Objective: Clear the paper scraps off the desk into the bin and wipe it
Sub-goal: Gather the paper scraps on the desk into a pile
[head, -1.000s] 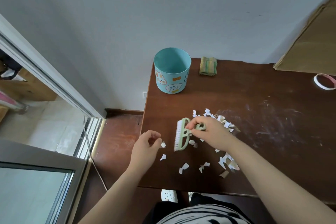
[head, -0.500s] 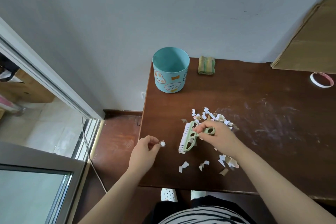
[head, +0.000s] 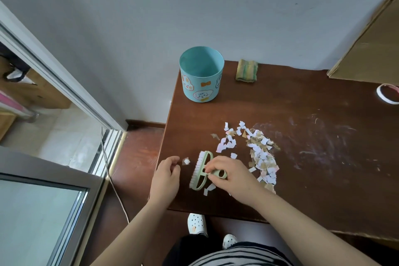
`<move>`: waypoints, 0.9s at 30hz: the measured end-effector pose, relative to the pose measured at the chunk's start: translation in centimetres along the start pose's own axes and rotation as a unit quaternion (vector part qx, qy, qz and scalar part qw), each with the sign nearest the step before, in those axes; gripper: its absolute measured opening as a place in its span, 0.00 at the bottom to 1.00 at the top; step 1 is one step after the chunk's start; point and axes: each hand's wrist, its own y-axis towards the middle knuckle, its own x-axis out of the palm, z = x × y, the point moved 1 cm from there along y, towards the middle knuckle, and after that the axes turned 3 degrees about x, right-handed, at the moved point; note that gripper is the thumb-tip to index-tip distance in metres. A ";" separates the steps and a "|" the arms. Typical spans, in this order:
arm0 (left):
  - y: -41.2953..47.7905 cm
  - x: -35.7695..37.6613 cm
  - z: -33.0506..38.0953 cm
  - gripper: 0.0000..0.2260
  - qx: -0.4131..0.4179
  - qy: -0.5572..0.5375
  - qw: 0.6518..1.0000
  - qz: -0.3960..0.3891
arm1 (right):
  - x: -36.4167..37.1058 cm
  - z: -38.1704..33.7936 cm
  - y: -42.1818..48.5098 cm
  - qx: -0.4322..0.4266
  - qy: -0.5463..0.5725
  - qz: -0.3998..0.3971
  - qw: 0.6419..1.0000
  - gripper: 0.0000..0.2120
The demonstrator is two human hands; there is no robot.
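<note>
Both hands work at the near left corner of a dark brown worktop [head: 302, 103]. Right hand [head: 228, 176] is clenched around the looped handle of a pale green brush [head: 201, 170], whose white bristles point left and rest on the wood. Left hand [head: 166, 176] sits at the worktop's left edge, fingers loosely curled with nothing seen in them. One small scrap [head: 186, 161] lies between those fingers and the bristles, touching neither.

Just beyond the right hand, paper scraps [head: 261, 153] in white, pink and tan spread in a loose curved heap, with a few more under and beside the brush. Pale smears mark the wood to the right of the heap.

At the far left corner stands a teal bin [head: 200, 84] printed with cartoon animals, upright and open. A folded yellow-green cloth [head: 246, 70] lies near it, against the wall. A tape roll [head: 387, 94] sits at the far right, near a leaning cardboard sheet [head: 367, 49].
</note>
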 end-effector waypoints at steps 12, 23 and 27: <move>-0.5 0.2 -0.1 0.14 0.029 0.015 0.999 0.019 | 1.9 0.6 0.9 -0.066 -0.104 0.018 0.992 0.11; 0.7 -0.2 -0.2 0.13 0.042 0.026 0.999 0.019 | 1.6 -0.3 2.4 -0.073 -0.123 0.034 0.989 0.11; 1.4 -0.4 -0.5 0.13 0.033 0.025 0.999 0.024 | 1.8 0.5 0.5 -0.071 -0.129 0.024 0.989 0.10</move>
